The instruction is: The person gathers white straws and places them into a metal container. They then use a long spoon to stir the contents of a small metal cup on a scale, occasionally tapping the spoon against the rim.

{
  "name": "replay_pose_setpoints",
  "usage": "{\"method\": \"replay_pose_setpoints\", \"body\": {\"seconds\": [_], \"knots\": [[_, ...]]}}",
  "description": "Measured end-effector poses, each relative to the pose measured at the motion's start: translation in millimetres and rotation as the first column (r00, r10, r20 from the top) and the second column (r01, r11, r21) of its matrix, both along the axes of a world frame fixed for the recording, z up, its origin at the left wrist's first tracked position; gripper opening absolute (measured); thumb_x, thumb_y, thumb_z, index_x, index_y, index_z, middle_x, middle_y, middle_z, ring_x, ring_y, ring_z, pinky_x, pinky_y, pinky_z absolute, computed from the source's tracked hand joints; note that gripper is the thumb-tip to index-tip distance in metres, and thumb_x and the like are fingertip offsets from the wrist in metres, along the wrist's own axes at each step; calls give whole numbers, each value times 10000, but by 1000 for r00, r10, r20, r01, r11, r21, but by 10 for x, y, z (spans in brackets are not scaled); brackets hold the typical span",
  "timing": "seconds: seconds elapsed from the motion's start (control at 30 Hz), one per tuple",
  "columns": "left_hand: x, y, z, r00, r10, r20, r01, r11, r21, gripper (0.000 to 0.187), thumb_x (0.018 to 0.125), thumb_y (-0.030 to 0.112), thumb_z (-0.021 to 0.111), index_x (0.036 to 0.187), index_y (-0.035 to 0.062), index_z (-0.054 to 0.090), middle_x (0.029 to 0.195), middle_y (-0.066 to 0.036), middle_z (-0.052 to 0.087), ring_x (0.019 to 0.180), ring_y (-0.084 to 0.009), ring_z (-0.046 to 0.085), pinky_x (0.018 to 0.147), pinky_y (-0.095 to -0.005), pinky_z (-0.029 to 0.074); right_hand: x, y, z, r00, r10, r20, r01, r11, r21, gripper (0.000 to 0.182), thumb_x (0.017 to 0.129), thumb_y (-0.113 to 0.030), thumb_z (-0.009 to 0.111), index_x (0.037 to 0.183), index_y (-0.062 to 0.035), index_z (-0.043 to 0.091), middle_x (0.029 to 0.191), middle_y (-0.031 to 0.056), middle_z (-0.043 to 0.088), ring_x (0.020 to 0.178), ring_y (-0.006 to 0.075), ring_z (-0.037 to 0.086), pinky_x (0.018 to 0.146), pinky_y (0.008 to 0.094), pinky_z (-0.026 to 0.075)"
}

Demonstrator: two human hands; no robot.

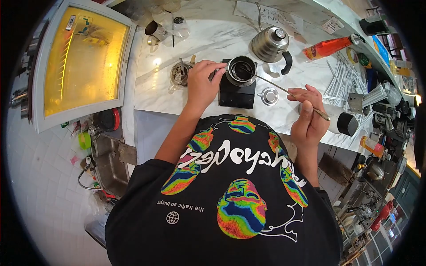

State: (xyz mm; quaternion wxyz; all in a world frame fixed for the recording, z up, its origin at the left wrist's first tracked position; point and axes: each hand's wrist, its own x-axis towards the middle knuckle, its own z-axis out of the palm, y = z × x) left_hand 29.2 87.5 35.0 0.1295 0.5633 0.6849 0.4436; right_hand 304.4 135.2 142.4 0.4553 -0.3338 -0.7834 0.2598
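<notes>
My left hand point(203, 84) pinches the dark handle at the left side of a small metal cup point(232, 66). Dark contents show inside the cup, which stands over a black digital scale point(237, 100). In my right hand point(309, 117) is a long-handled metal spoon point(273, 84), slanting left so that its far end reaches into the cup. A small silver lid with a knob point(269, 96) lies on the counter just right of the scale. Left of my left hand stands a glass mug point(179, 75) with a spoon in it.
A steel gooseneck kettle point(270, 43) stands behind the cup on the marble counter point(208, 26). To the right are a red bottle point(328, 48), scattered white straws point(344, 75) and a black-capped bottle point(346, 123). A yellow-lit glass door point(84, 62) and a sink point(108, 164) are at left.
</notes>
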Motion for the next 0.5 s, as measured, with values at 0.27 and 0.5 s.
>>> {"method": "replay_pose_setpoints", "body": {"seconds": [0.27,0.5], "knots": [[-8,-7,94,999,-28,-33,27,999,-25,154,908,67,756,1054,41,799,987,-127,742,917,-289,706,828,-364,546,-20,-24,28,999,43,18,-43,999,-6,196,1093,-99,504,992,-28,656,906,90,752,952,274,760,1061,514,464],[-25,-10,83,998,-38,-47,38,999,-14,156,907,69,757,1054,41,799,976,-127,740,905,-292,708,820,-368,547,-2,-22,-10,1000,-10,-7,10,1000,-11,196,1091,-105,513,986,-28,659,906,90,755,953,279,762,1059,512,466]]}}
